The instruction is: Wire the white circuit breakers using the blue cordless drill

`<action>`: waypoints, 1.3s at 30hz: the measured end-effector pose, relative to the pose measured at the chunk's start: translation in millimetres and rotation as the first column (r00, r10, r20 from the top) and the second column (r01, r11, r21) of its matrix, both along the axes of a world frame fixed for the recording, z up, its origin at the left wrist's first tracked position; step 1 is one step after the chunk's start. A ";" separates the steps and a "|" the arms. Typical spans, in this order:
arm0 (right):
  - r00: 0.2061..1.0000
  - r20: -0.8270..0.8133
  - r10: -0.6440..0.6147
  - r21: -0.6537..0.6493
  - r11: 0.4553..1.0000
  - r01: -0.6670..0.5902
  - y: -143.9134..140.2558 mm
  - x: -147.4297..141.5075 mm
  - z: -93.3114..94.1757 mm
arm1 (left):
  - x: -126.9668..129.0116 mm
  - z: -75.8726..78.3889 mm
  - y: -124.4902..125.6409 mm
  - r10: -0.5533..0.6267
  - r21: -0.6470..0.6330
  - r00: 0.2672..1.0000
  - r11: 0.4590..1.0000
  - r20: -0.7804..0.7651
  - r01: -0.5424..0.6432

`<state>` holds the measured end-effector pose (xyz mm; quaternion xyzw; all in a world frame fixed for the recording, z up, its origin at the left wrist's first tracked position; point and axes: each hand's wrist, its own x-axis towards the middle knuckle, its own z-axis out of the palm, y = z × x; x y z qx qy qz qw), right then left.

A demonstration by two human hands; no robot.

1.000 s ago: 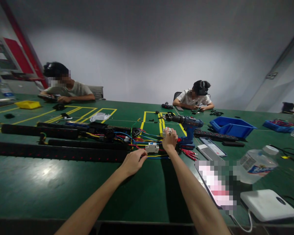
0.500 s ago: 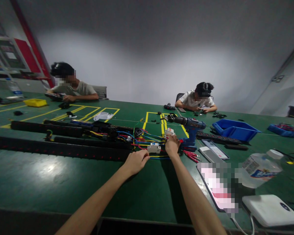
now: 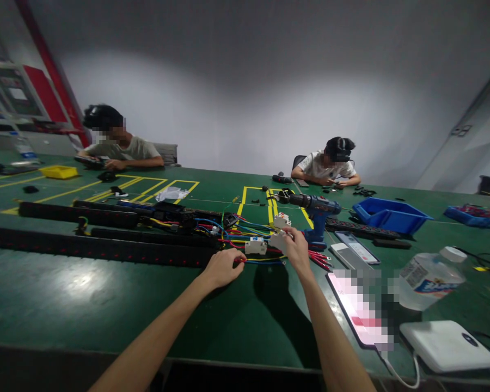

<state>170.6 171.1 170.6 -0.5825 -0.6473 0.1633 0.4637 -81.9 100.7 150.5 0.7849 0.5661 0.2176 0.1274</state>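
My right hand (image 3: 297,251) pinches a pale circuit breaker (image 3: 277,241) and holds it above the table. Closed at the near end of a long black power strip (image 3: 147,251), my left hand (image 3: 224,268) grips a red wire (image 3: 239,260) at its fingertips. Yellow and blue wires (image 3: 265,261) run out to the right beside it. A white circuit breaker (image 3: 256,246) with a blue switch sits between my hands. Behind my right hand stand more white breakers (image 3: 282,220). A blue cordless drill (image 3: 319,215) stands just to the right.
Right of my arm lie phones (image 3: 357,310), a white power bank (image 3: 449,345) and a plastic bottle (image 3: 430,280). A blue bin (image 3: 392,216) stands farther back, a yellow tray (image 3: 59,172) at far left. Two people (image 3: 126,147) sit across the green table (image 3: 118,310).
My right hand has drawn back from the group of breakers beside the drill, and now has a breaker in its fingers. My left hand has shifted slightly left.
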 end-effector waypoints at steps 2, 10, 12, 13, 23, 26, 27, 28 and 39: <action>0.993 -0.008 0.121 -0.066 0.990 -0.121 -5.2 -1.4 -0.7 | 0.1 0.3 0.1 0.004 -0.005 1.000 1.000 -0.009 -0.004; 0.892 0.013 0.451 -0.147 0.884 -0.445 -29.9 -26.2 1.3 | -3.2 0.9 1.3 -0.068 -0.024 0.995 0.998 -0.069 0.066; 0.873 0.041 0.487 -0.127 0.869 -0.479 -34.5 -29.4 2.9 | -5.0 0.4 1.8 -0.101 -0.025 0.991 0.995 -0.085 0.100; 0.867 0.050 0.497 -0.119 0.864 -0.489 -36.0 -30.5 3.1 | -5.8 0.2 2.0 -0.114 -0.019 0.989 0.993 -0.089 0.113; 0.888 -0.014 0.459 -0.092 0.884 -0.458 -35.0 -39.3 -8.3 | -6.6 0.5 1.7 -0.131 0.009 0.986 0.991 -0.105 0.133; 0.896 -0.029 0.442 -0.099 0.891 -0.443 -33.2 -39.9 -10.6 | -6.1 0.5 1.1 -0.129 0.011 0.985 0.991 -0.111 0.131; 0.897 -0.039 0.441 -0.104 0.891 -0.443 -32.8 -39.9 -11.0 | -5.8 0.6 0.8 -0.125 0.012 0.986 0.992 -0.112 0.127; 0.896 -0.051 0.442 -0.111 0.889 -0.445 -32.4 -39.9 -11.4 | -5.5 0.7 0.4 -0.120 0.011 0.987 0.992 -0.111 0.122; 0.871 -0.186 0.455 -0.131 0.867 -0.480 -28.1 -41.5 -17.0 | -3.5 1.5 0.2 -0.094 0.003 0.991 0.996 -0.091 0.094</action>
